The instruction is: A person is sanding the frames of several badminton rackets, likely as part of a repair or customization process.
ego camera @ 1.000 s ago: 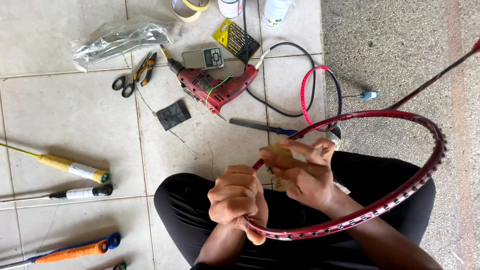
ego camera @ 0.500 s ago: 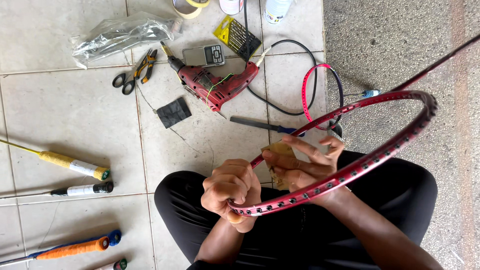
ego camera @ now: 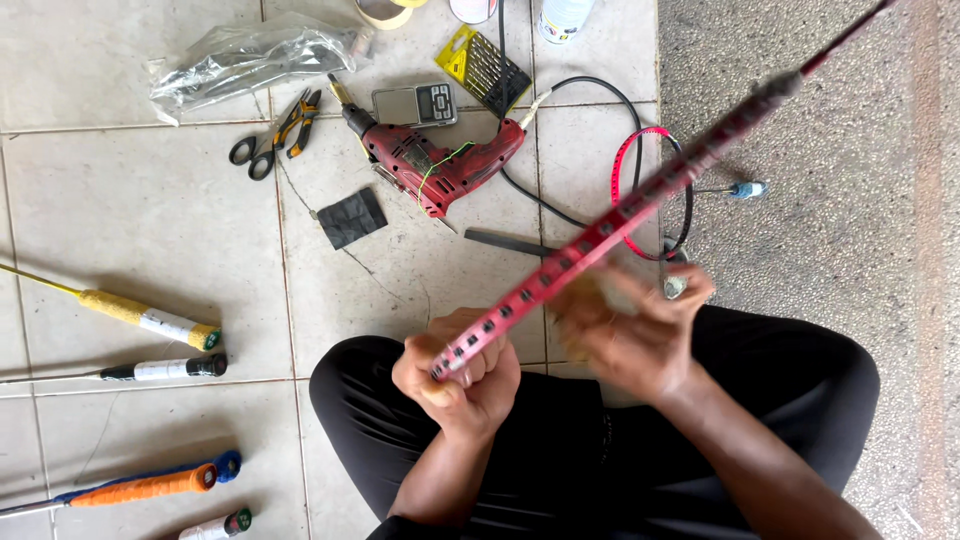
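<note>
I sit cross-legged on a tiled floor with a red unstrung racket frame [ego camera: 600, 235] held over my lap. The frame is turned edge-on to me and runs diagonally from my left hand up to the top right. My left hand [ego camera: 455, 370] is shut around the lower end of the frame. My right hand [ego camera: 630, 335] is blurred just under the frame's middle, fingers curled against it; whether it grips the frame is unclear.
A red power drill [ego camera: 440, 165] with its black cable, a small digital scale [ego camera: 413, 103], a yellow pack of drill bits [ego camera: 485, 65], pliers and scissors [ego camera: 275, 135] and a plastic bag [ego camera: 250, 55] lie ahead. Several racket handles [ego camera: 150, 320] lie at left. A red string loop [ego camera: 650, 190] lies behind the frame.
The racket frame has rotated from lying flat and open to edge-on. Both hands stayed at its near rim and the right hand is moving.
</note>
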